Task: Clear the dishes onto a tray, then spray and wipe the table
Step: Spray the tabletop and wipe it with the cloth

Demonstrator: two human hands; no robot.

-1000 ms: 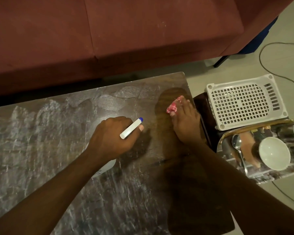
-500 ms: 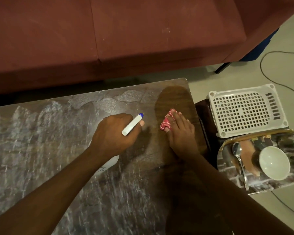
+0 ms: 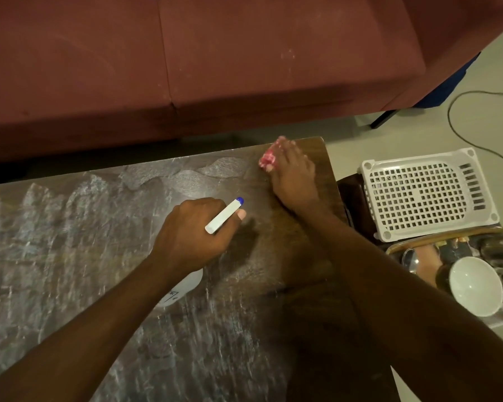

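Maroon sofa (image 3: 244,68) across the top. Pale floor (image 3: 491,68) at right, black cable (image 3: 448,116) looping over it. Dim, warm light.

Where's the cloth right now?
Head view: the cloth lies under the right hand at the far right corner of the table, by the sofa, right of the spray bottle in the left hand.

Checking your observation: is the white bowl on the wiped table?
No, the white bowl sits on the metal tray beside the table.
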